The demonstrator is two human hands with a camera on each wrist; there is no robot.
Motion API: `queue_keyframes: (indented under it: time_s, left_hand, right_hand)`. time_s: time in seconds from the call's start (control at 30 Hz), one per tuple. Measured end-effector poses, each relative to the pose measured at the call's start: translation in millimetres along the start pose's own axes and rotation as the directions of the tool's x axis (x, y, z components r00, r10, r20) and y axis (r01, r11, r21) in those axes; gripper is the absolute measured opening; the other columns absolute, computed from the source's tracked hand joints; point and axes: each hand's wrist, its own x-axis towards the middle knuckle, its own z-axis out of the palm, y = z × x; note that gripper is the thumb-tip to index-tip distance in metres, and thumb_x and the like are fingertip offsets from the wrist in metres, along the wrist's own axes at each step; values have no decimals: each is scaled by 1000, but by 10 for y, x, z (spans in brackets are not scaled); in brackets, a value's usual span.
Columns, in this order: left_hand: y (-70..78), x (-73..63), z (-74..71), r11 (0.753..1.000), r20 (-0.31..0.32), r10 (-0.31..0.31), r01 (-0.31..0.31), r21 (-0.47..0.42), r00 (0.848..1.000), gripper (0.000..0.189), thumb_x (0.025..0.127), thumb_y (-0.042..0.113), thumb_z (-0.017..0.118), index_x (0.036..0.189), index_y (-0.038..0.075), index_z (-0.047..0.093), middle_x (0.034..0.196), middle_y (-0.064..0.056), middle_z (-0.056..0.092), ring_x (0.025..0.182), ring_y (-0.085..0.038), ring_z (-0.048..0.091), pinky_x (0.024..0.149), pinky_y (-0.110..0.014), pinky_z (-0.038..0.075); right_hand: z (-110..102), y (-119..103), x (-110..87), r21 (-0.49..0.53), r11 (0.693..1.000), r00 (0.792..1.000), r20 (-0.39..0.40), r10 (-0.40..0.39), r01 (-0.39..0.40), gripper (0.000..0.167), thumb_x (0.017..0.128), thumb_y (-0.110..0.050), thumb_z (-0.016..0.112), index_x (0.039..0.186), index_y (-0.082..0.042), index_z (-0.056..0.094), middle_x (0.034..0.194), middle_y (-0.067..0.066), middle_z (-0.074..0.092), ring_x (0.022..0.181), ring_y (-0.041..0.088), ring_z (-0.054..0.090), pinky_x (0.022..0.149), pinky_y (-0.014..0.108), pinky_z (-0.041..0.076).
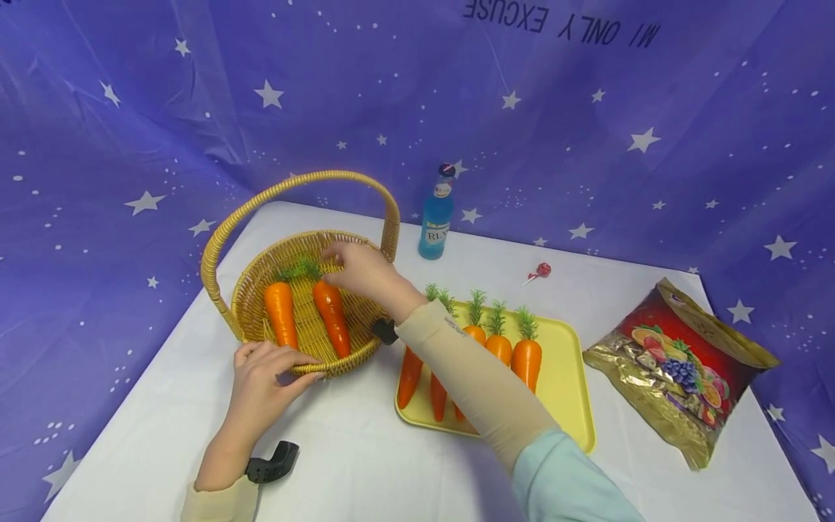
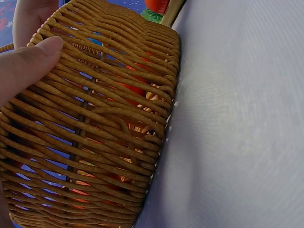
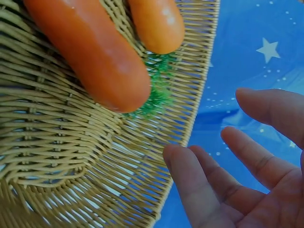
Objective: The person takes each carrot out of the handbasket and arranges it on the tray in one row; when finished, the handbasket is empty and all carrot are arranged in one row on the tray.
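Fingers apart, my right hand [image 1: 367, 272] hovers near two carrots [image 1: 331, 315] in one basket [image 1: 305, 319]; my left hand [image 1: 267, 383] grips its rim [image 1: 355, 359]. At least five more carrots [image 1: 527, 359] lie on one tray [image 1: 562, 377]. One lollipop [image 1: 543, 271] and one bag [image 1: 685, 373] show only in the head view.

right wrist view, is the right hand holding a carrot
No, the right hand is empty, and a gap separates it from both carrots.
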Motion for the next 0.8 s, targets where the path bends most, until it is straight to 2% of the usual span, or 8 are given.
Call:
queue_keyframes:
  time_s: [0.27,0.53,0.8]
  left_hand:
    - [-3,-3,13,1000,-4,6,-6,-11,1000,29,60,17,90,84,20,75,75,12,67,71,-7,42,85,-44,23]
    - [8,-1,14,1000,-13,19,-19,-5,1000,30,59,16,91,84,22,76,76,12,68,70,-7,44,85,-44,25]
    - [-1,-5,15,1000,-17,17,-17,-11,1000,29,59,17,91,84,22,75,76,13,68,70,-7,44,85,-44,24]
  right_hand:
    - [100,52,138,4,999,999,13,31,-32,40,90,-25,68,128,-13,60,123,4,63,104,15,58,85,30,46]
    - [124,41,222,-20,997,996,30,79,-79,40,90,-26,69,128,-15,61,127,-1,60,113,16,56,92,30,44]
    - [200,83,289,30,992,991,59,121,-123,43,90,-27,69,130,-15,61,132,-1,57,116,17,55,92,32,44]
